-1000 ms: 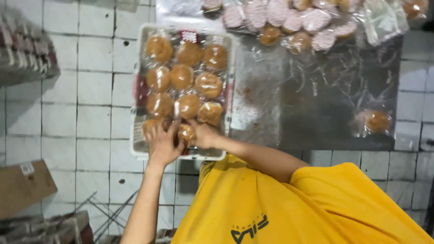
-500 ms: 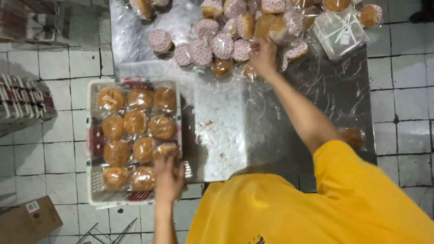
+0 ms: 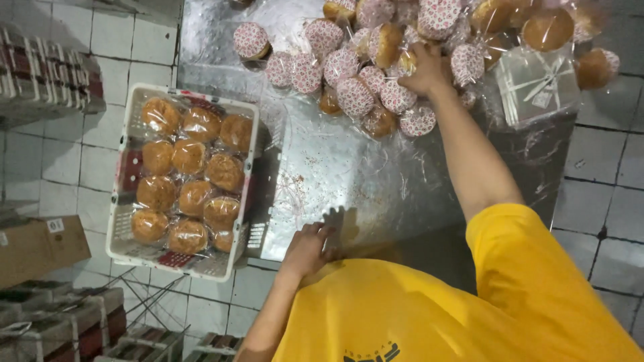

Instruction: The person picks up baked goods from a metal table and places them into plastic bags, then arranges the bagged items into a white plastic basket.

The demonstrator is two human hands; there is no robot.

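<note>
A white plastic crate [image 3: 115, 247] stands at the left end of a steel table [image 3: 349, 174], filled with several golden buns [image 3: 191, 157] in clear wrap. At the table's far side lies a pile of wrapped buns [image 3: 355, 97], many showing red-and-white patterned paper cups. My right hand [image 3: 422, 70] reaches into that pile, its fingers curled over one wrapped bun [image 3: 404, 64]. My left hand [image 3: 305, 248] rests on the table's near edge just right of the crate, fingers spread and holding nothing.
A stack of clear flat packs tied with ribbon [image 3: 537, 84] lies at the far right of the table. Rows of dark packages [image 3: 47, 84] sit on a shelf at left. A cardboard box [image 3: 40, 245] and wire racks [image 3: 154, 302] stand on the tiled floor.
My left hand has left the buns in the crate and now rests on the table edge. My right hand stays in the pile of wrapped buns. The view has shifted.
</note>
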